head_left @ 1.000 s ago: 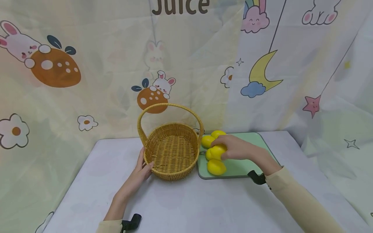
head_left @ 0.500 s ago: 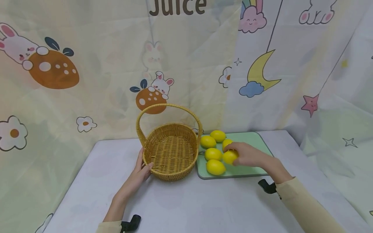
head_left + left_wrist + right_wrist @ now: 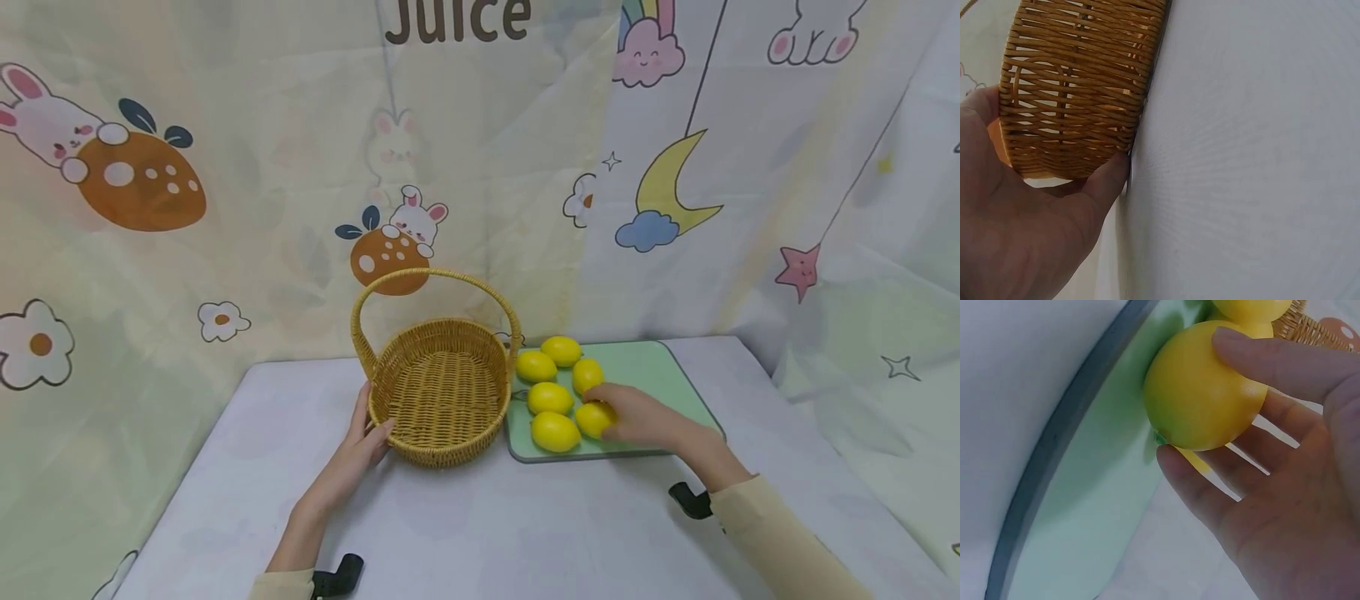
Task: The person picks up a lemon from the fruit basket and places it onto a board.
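- Head view: we see our right hand (image 3: 637, 417) on the green tray (image 3: 660, 367), with its fingers and thumb curled round one yellow lemon (image 3: 594, 418).
- This held lemon sits near the front edge of the tray, just beside the front lemon (image 3: 555, 432).
- Four more lemons lie on the left part of the tray: the front one, a middle lemon (image 3: 550, 397), and behind it a left lemon (image 3: 536, 366), a back lemon (image 3: 561, 351) and a right lemon (image 3: 588, 375).
- In the right wrist view we see the thumb on top of the lemon (image 3: 1204, 387) and a finger under it, so the hand grips it.
- Our left hand (image 3: 358, 450) rests against the left side of the wicker basket (image 3: 438, 387), fingers mostly straight, thumb at the front wall.
- In the left wrist view the thumb touches the bottom edge of the basket (image 3: 1079, 94) where it meets the table (image 3: 1260, 156).
- The basket stands on the table (image 3: 480, 525) near the middle, its right side touching the left edge of the tray. Its handle stands up.
- A cartoon curtain (image 3: 225, 167) with bunnies hangs behind the table.
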{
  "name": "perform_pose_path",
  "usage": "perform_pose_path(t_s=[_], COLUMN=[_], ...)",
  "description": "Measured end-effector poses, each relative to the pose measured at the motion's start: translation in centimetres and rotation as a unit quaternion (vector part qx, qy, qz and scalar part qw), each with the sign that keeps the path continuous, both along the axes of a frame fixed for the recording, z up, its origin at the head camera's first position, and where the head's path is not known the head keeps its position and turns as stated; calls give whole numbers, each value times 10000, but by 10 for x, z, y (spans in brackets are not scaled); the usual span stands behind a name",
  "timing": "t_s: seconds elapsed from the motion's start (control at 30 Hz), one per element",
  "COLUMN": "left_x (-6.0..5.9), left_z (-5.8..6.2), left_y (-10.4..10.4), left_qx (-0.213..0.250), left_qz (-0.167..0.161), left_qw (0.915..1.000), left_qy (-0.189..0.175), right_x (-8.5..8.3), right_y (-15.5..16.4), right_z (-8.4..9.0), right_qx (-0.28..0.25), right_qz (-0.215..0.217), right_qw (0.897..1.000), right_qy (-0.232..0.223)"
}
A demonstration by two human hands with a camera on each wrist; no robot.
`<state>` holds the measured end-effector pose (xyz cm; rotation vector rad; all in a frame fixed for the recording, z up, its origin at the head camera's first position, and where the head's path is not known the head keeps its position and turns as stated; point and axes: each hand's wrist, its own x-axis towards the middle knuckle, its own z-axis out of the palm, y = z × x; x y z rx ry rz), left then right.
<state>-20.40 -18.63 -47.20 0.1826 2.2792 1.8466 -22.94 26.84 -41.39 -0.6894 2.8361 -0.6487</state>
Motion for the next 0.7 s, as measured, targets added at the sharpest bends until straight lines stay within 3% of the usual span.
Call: perform_pose_path(t_s=[0.5, 0.7], left_x=[1, 5], left_z=[4, 10], left_y=[-3, -7], left_qx=[-278, -1127], left_qz=[99, 317], left_qw=[9995, 9928], left_qy=[71, 257], right_x=[7, 7], right_y=[4, 5], right_z=[-8, -10], right_qx=[-422, -501], right_qz=[37, -29], right_qw=[9984, 9974], right_qy=[361, 522])
